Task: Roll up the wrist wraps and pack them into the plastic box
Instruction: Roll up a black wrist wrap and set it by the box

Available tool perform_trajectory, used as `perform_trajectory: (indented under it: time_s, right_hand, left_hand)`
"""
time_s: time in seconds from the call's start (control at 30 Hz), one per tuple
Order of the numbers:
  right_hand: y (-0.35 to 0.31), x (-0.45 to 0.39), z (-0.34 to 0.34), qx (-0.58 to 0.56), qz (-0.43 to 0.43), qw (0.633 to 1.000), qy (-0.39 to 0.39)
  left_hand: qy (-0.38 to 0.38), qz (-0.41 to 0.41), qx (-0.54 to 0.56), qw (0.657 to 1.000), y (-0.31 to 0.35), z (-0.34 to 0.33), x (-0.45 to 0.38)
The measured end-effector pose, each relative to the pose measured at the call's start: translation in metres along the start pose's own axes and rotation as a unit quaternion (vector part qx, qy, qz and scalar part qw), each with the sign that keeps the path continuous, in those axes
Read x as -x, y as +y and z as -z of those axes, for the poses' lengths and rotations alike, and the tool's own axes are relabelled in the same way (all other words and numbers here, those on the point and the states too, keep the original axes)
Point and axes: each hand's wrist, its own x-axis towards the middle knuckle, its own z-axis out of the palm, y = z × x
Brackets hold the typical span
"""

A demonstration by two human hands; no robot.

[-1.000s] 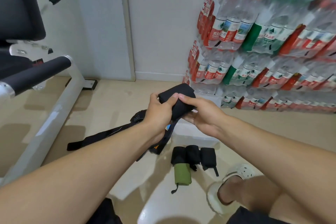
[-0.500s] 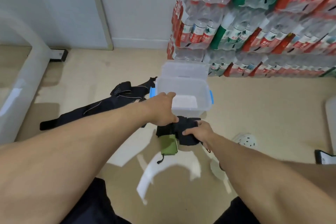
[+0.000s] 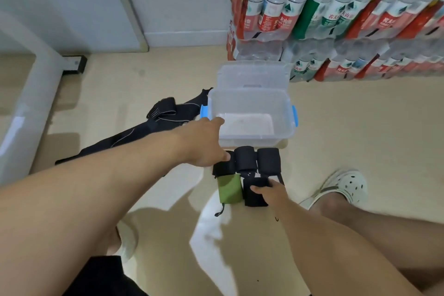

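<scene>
A clear plastic box with blue latches stands open on the floor, nothing inside it, its lid lying behind. In front of the box lie three black rolled wraps in a row, with a green rolled wrap below them. My right hand grips another black rolled wrap on the floor beside the green one. My left hand hovers by the box's near left corner, fingers relaxed, thumb touching the leftmost black roll. Unrolled black wraps stretch across the floor to the left.
Stacked packs of bottled water line the wall behind and right of the box. A white machine frame runs along the left. My foot in a white clog rests right of the rolls.
Both hands came down from chest height with the freshly rolled black wrap. It now lies on the floor beside the green roll, and my left hand has let go of it.
</scene>
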Motion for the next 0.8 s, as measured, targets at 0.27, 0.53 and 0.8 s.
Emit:
perform_trajectory:
  time_s: [0.27, 0.53, 0.8]
  right_hand:
    - [0.02, -0.002, 0.005, 0.041, 0.045, 0.997, 0.044]
    - [0.023, 0.0, -0.002, 0.015, 0.041, 0.999, -0.002]
    - [0.009, 0.009, -0.001, 0.107, 0.006, 0.991, 0.074]
  left_hand:
    - [-0.01, 0.014, -0.014, 1.0, -0.003, 0.002, 0.0]
    - [-0.014, 0.013, -0.011, 1.0, -0.007, 0.003, 0.003]
    - [0.007, 0.027, -0.008, 1.0, -0.017, 0.013, 0.01]
